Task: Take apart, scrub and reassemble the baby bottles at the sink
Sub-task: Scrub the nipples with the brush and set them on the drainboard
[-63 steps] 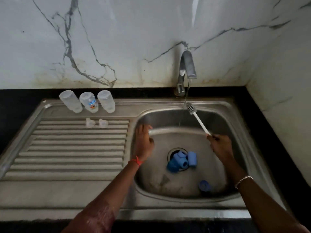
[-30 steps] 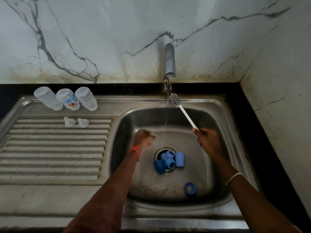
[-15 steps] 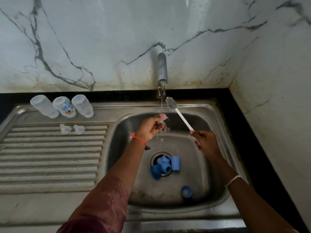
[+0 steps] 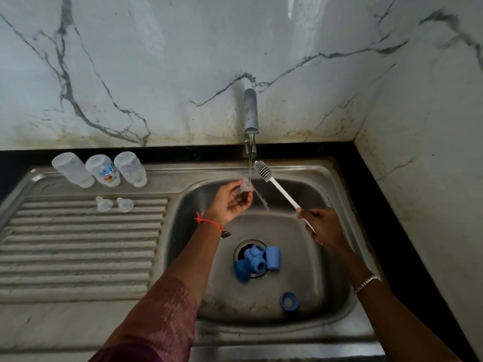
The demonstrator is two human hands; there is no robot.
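Left hand (image 4: 232, 201): palm up over the sink basin (image 4: 339, 296), fingertips pinching a clear teat (image 4: 245, 188) under the water stream.
Right hand (image 4: 322, 226): clenched round the white handle of the bottle brush (image 4: 277, 188), whose bristle head is raised just beside the stream.
Tap (image 4: 251, 113): running, at the basin's back edge.
Bottles (image 4: 103, 170): three clear ones in a row on the back ledge, left of the tap.
Loose teats (image 4: 104, 204): two on the ribbed drainboard (image 4: 78, 244), near the bottles.
Blue caps and collars (image 4: 257, 259): heaped over the drain, covering it.
Blue ring (image 4: 289, 301): alone near the basin's front wall.
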